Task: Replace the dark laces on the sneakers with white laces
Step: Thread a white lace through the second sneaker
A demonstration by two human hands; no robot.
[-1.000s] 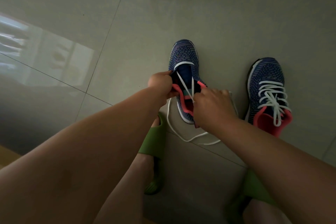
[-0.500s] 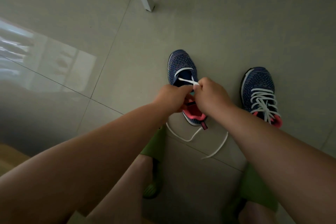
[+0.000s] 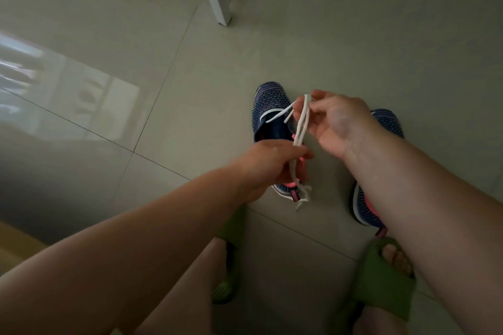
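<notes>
Judging from the head view, lacing is about halfway: the near sneaker [image 3: 268, 109] on the floor has the white lace [image 3: 300, 128] through only its front eyelets. Right hand [image 3: 330, 124] pinches both strands up high; left hand [image 3: 268, 164] grips them lower down. The second sneaker [image 3: 388, 122] is mostly hidden behind the right arm

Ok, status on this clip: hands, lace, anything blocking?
Left hand and right hand both pinch the white lace. Lace through front eyelets only of left sneaker. Nothing blocking.
</notes>
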